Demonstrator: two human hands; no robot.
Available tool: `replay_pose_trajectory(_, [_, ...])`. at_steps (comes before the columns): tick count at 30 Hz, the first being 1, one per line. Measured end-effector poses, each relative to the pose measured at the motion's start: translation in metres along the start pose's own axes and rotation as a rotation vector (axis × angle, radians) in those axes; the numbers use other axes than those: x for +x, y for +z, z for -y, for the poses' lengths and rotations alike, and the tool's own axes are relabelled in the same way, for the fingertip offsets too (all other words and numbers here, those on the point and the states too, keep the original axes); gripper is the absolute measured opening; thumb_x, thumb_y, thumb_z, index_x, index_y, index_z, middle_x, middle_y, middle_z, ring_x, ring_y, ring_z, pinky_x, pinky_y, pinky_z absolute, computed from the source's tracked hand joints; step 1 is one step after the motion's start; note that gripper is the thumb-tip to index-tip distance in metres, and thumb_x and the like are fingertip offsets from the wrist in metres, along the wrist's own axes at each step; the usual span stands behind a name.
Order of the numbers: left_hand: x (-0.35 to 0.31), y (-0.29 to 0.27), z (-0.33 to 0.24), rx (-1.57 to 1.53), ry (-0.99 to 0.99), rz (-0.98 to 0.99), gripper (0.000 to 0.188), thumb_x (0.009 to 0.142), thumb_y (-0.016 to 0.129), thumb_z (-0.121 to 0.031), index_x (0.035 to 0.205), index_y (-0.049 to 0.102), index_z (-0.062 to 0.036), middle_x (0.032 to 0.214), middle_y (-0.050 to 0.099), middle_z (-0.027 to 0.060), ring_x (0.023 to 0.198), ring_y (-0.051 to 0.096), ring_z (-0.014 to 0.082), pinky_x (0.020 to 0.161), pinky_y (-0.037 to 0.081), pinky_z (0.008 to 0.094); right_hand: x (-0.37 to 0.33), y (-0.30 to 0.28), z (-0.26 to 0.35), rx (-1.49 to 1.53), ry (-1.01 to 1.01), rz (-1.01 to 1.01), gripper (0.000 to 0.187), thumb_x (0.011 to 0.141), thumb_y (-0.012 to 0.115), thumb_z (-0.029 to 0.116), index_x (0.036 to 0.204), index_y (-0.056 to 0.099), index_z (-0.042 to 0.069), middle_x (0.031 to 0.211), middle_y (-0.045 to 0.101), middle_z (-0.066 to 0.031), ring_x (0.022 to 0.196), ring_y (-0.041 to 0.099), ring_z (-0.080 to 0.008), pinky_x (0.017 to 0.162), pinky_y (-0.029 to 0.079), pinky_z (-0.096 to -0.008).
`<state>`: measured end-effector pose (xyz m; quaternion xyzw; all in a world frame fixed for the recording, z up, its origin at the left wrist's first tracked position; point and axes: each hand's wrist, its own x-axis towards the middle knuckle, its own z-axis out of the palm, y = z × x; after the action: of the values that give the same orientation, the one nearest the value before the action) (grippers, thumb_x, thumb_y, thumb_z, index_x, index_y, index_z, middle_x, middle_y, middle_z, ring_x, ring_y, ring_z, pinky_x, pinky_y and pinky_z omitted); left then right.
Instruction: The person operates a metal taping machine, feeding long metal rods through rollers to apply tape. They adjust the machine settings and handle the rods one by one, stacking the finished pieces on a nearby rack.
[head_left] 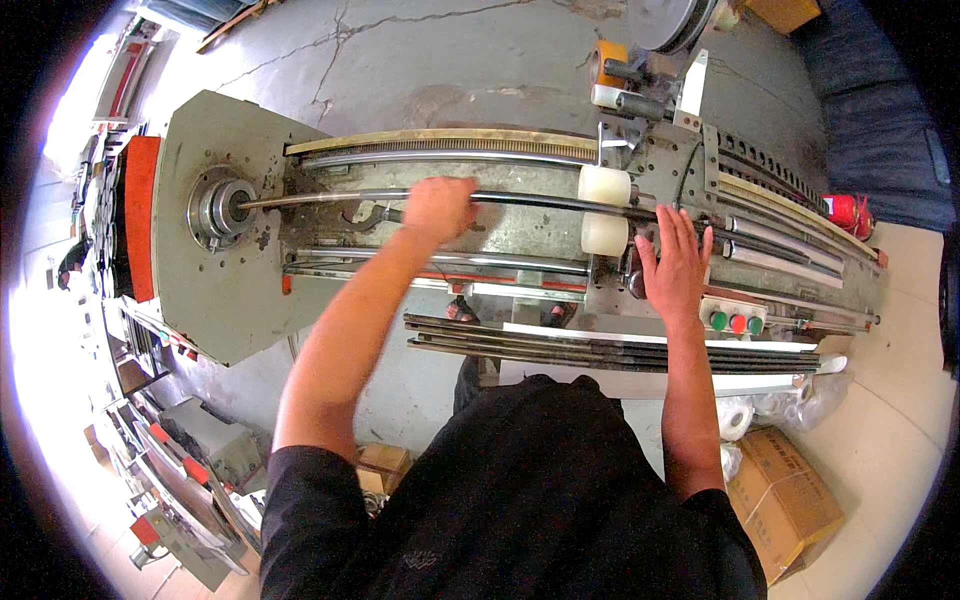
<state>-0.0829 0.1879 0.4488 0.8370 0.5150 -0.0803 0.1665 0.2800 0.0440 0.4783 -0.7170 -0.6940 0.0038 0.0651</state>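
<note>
1. Spreading the right hand [676, 268] toward 3 o'clock from mid-view, fingers apart and pointing away, above the right-hand run of the pole [540, 202]; cannot tell whether touching or only hovering.
2. Closing the left hand [440, 210] at 11 o'clock, fingers curled together and apparently clamped on the pole.
3. Finding the pole lengthwise over the machine [240, 285], running from the metal ring [212, 210] near 10 o'clock, under the left hand, between the white rollers [605, 185] at 2 o'clock.
4. Handling well, as a judgement, by keeping the pole straight and in line with the ring, gripping firmly without bending, and holding the right fingertips clear of the rollers.
5. Counting nearer things: one strapped cardboard box [785, 505] at 4 o'clock; one stack of dark rods [600, 352], also toward 4 o'clock, lying too close for a sure count.
6. Counting on the machine: two green buttons [718, 320] and one red button [738, 323] at 3 o'clock, two rollers, one gripped pole, one ring.
7. Counting beyond: one red canister [848, 215] between 2 and 3 o'clock, one orange roll [607, 65] at 1 o'clock.
</note>
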Motion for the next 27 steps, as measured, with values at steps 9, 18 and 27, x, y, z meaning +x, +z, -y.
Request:
replay_pose_trajectory(9, [-0.066, -0.013, 0.214, 0.169, -0.212, -0.026, 0.036, 0.083, 0.078, -0.040, 0.100, 0.075, -0.0083, 0.096, 0.074, 0.0179, 0.093, 0.070, 0.0418, 0.081, 0.056, 0.0520, 0.000, 0.017, 0.012, -0.012, 0.058, -0.080, 0.059, 0.104, 0.057, 0.042, 0.151, 0.049, 0.008, 0.154, 0.053, -0.0113, 0.147, 0.043, -0.0330, 0.126, 0.013, -0.0626])
replay_pose_trajectory(18, [-0.022, -0.019, 0.081, 0.020, -0.098, 0.106, 0.043, 0.080, 0.084, -0.038, 0.109, 0.069, -0.0096, 0.094, 0.077, 0.0108, 0.093, 0.073, 0.0355, 0.081, 0.058, 0.0484, -0.007, 0.013, -0.009, 0.031, 0.106, -0.154, 0.059, 0.102, 0.058, 0.042, 0.148, 0.053, 0.005, 0.151, 0.054, -0.0118, 0.145, 0.045, -0.0333, 0.124, 0.014, -0.0641])
replay_pose_trajectory(27, [0.031, 0.007, -0.113, -0.027, 0.006, 0.132, 0.050, 0.085, 0.080, -0.040, 0.121, 0.065, -0.0098, 0.109, 0.074, 0.0163, 0.101, 0.072, 0.0383, 0.085, 0.058, 0.0522, -0.011, 0.017, -0.024, -0.017, 0.081, -0.128, 0.060, 0.105, 0.053, 0.045, 0.152, 0.049, 0.009, 0.152, 0.054, -0.0120, 0.148, 0.042, -0.0311, 0.125, 0.010, -0.0646])
